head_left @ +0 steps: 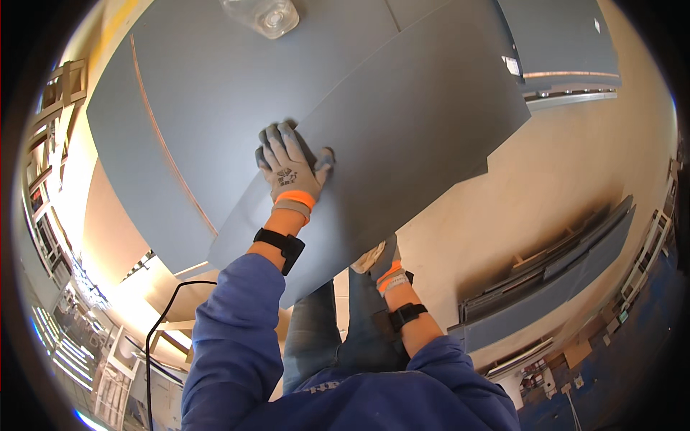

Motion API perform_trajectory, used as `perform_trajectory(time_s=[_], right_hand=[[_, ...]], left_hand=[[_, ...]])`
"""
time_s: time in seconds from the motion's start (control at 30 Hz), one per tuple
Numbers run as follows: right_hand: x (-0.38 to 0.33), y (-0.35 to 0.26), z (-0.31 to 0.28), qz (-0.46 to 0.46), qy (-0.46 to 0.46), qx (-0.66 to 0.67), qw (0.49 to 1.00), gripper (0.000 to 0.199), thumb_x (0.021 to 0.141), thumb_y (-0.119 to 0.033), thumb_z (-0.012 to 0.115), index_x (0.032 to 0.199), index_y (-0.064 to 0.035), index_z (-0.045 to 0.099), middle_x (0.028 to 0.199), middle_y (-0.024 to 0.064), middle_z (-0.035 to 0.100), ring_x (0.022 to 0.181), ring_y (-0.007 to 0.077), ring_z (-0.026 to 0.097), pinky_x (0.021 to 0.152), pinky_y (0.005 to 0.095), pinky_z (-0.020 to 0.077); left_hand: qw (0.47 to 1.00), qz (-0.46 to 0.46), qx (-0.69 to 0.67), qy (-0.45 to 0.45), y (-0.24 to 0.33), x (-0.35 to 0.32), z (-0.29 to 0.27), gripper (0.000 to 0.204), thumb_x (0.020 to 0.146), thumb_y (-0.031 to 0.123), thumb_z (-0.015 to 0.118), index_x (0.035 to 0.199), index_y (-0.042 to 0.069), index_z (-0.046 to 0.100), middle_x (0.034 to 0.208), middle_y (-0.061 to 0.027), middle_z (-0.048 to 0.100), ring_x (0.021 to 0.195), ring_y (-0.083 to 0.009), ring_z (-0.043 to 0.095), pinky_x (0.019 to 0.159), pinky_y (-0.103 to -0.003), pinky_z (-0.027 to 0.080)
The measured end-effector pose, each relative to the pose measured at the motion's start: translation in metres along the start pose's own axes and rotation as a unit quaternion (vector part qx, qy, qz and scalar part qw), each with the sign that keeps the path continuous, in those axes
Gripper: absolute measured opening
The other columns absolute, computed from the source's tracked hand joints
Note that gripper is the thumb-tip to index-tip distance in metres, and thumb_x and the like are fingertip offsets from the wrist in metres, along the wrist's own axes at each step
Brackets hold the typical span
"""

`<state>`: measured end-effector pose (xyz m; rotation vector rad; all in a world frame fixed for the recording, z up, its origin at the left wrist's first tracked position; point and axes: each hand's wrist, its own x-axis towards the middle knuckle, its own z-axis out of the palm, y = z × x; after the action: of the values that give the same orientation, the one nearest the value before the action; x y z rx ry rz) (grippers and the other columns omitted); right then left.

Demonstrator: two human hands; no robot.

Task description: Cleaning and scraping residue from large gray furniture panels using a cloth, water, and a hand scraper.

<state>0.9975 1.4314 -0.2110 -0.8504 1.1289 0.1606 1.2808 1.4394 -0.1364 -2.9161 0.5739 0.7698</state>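
A large flat grey panel [424, 122] lies at an angle over another grey sheet [194, 79]. My left hand [291, 158], in a pale glove with dark fingertips and an orange cuff, rests across the panel's left edge. Its fingers stretch forward and the thumb stands apart on the panel. A dark patch shows between thumb and fingers; I cannot tell if it is shadow. At the panel's near edge, low in front of my legs, is my gloved right hand [388, 266]. Its fingers are mostly hidden, and something beige [369, 257] shows beside it.
A clear plastic container [266, 16] stands on the sheet at the far side. Another grey panel [560, 43] lies at the far right. Several dark boards [553, 273] are stacked low on the right. A black cable [149, 345] hangs at the left, near wooden frames [54, 115].
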Motion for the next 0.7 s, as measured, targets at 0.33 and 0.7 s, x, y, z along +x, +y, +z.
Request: perform_trajectory(time_s=[0.33,0.7], right_hand=[[-0.100,-0.109,0.053,-0.155,-0.225,-0.122,0.954,0.038,0.093,-0.022,0.040,0.123,0.0013,0.042,0.118,0.0151,0.052,0.109,0.0212,0.050,0.093,0.0294,0.0418],[-0.116,-0.190,0.075,-0.056,-0.137,0.191,0.970,0.039,0.085,-0.022,0.061,0.115,0.0003,0.050,0.102,0.0056,0.058,0.089,0.0139,0.057,0.075,0.0261,0.0489]], left_hand=[[0.969,0.229,0.029,-0.089,-0.053,-0.210,-0.065,0.098,0.065,0.034,0.072,0.136,-0.006,0.019,0.140,-0.0271,0.021,0.131,-0.0462,0.017,0.105,-0.056,0.016],[0.965,0.133,-0.156,-0.166,-0.149,-0.119,-0.235,0.061,0.074,0.002,0.061,0.131,0.008,0.042,0.067,-0.0079,0.054,0.059,-0.0104,0.049,0.057,-0.025,0.044]])
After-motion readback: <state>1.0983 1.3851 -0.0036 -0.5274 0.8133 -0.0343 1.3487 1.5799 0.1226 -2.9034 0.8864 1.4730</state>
